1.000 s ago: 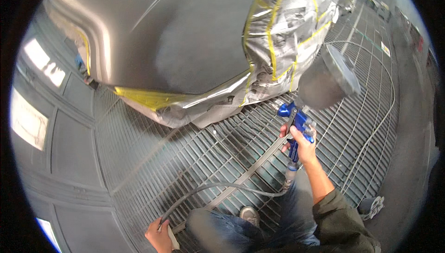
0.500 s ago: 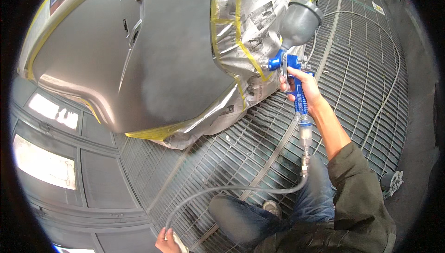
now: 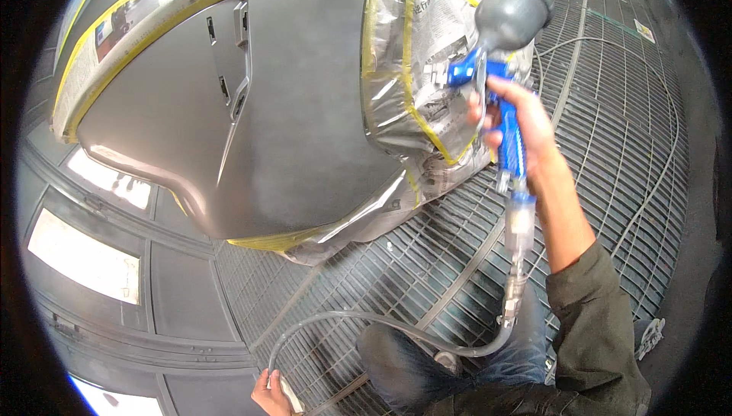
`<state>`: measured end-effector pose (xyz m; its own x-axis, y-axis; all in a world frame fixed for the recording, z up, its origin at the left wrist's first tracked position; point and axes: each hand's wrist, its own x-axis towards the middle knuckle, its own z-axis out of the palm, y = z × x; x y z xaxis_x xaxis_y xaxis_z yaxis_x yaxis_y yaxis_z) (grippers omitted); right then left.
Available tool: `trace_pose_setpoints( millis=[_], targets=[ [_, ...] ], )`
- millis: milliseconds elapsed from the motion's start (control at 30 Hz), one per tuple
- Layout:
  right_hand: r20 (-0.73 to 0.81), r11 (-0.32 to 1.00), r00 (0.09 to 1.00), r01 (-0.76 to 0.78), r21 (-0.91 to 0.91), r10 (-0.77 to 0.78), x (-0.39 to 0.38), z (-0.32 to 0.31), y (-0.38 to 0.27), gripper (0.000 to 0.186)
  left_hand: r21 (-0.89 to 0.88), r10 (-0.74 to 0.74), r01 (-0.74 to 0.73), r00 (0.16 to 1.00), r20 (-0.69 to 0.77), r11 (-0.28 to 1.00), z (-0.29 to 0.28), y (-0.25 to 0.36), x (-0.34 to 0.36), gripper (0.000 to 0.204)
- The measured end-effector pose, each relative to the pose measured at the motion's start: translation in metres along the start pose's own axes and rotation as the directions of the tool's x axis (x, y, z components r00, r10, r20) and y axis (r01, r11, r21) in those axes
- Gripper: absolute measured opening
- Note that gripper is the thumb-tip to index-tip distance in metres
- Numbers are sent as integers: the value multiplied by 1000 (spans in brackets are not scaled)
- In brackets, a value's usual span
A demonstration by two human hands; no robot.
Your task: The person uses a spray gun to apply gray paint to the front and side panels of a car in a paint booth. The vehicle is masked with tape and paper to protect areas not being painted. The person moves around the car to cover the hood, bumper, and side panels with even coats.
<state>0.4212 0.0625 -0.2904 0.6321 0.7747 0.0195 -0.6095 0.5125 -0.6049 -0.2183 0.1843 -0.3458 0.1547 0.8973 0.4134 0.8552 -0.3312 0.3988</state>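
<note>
My right hand is wrapped round the blue handle of a spray gun, its fingers at the trigger. A grey paint cup tops the gun, and its nozzle points left toward the vehicle. Below the handle a clear filter joins a grey air hose, which loops left to my left hand. That hand is closed on the hose and also has a pale cloth against it. Left of the gun stands a grey-coated car body panel, apart from the nozzle.
Printed masking paper with yellow tape covers the vehicle's right side and lower edge. The floor is metal grating, where another hose curves at the right. Dark wall panels with lit windows stand left. A crumpled item lies lower right.
The spray gun has risen slightly and gone right in the picture, blurred by motion. The car panel sits lower and further right as the view shifts. Both hands keep their holds.
</note>
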Motion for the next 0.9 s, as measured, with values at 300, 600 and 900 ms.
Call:
trace_pose_setpoints(
  millis=[300,600,900],
  targets=[
    [401,830,867,24,558,-295,26,16,-63,36,-90,-154,151,988,-29,984,-15,-2,-13,28],
    [-217,848,928,160,-505,-304,-96,-68,130,28,41,118,-121,991,67,992,4,-3,-42,28],
    [145,873,986,138,-468,-78,-159,-20,307,18,81,-34,30,998,48,996,8,-36,-87,26]
  ],
)
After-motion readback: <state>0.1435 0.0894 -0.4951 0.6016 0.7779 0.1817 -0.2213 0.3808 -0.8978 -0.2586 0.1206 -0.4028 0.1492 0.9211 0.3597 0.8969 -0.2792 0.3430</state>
